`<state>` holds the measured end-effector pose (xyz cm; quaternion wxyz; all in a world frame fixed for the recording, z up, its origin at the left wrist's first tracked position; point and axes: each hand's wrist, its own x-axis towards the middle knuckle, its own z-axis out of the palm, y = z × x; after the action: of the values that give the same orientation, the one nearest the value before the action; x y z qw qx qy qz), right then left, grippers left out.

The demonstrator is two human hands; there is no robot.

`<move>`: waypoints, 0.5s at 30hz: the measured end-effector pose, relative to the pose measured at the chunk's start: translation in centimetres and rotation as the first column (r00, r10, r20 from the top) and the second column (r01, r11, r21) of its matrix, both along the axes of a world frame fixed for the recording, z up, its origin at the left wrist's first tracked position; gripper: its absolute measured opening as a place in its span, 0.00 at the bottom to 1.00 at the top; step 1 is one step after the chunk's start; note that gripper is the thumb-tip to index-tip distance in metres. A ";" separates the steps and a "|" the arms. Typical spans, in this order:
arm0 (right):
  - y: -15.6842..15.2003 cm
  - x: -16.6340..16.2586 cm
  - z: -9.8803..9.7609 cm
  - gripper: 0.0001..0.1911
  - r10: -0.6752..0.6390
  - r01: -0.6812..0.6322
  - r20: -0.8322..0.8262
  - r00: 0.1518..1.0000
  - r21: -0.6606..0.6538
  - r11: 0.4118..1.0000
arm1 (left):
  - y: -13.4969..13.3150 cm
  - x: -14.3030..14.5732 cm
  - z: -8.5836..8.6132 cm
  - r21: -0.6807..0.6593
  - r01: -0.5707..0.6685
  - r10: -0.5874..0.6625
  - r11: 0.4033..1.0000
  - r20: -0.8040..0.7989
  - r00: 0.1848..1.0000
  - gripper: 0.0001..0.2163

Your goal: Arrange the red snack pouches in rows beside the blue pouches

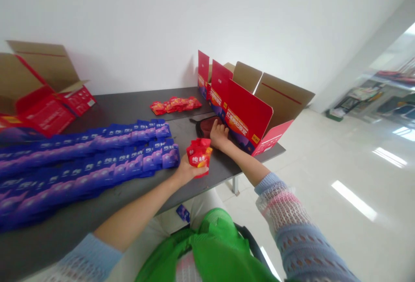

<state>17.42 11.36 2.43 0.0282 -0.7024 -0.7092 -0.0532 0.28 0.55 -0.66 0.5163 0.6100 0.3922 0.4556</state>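
Note:
My left hand (187, 170) grips a small stack of red packets (199, 155) just above the dark table (129, 187), near its front edge. My right hand (219, 136) rests on a dark red pouch (205, 127) lying flat beside an open red carton (246, 117). Whether its fingers grip the pouch I cannot tell. Two long rows of purple packets (97, 156) overlap across the table to the left of my left hand.
A pile of red packets (175, 104) lies at the table's back. Another open red carton (35, 96) stands at the far left. One purple packet (183, 213) lies on the floor under the table edge. Shiny floor stretches to the right.

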 end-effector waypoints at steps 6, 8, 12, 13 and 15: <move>0.3 -0.4 0.5 0.30 0.019 -0.021 -0.026 0.999 -0.083 0.996 | -0.2 0.5 0.7 -0.038 -0.036 0.037 0.999 0.023 0.999 0.23; 0.3 -1.0 0.7 0.30 0.023 -0.026 -0.035 0.999 -0.100 0.995 | -0.2 0.6 1.0 -0.045 -0.035 0.036 0.998 0.029 0.999 0.21; -0.9 -2.4 1.1 0.29 0.040 -0.043 -0.027 0.999 -0.120 0.992 | -0.1 0.4 1.3 -0.032 0.015 -0.014 0.999 0.041 0.999 0.19; -1.5 -2.7 1.2 0.28 0.059 -0.061 -0.024 0.998 -0.114 0.992 | -0.1 0.3 1.4 -0.025 0.012 -0.011 1.000 0.053 0.999 0.19; -2.4 -3.3 1.4 0.27 0.127 -0.129 -0.025 0.992 -0.107 0.986 | -0.1 0.1 1.3 0.017 -0.058 0.057 0.998 0.083 0.995 0.18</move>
<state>14.15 8.93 3.87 -0.0001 -0.6564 -0.7544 -0.0064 0.37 0.40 0.64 0.5129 0.5840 0.3836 0.4987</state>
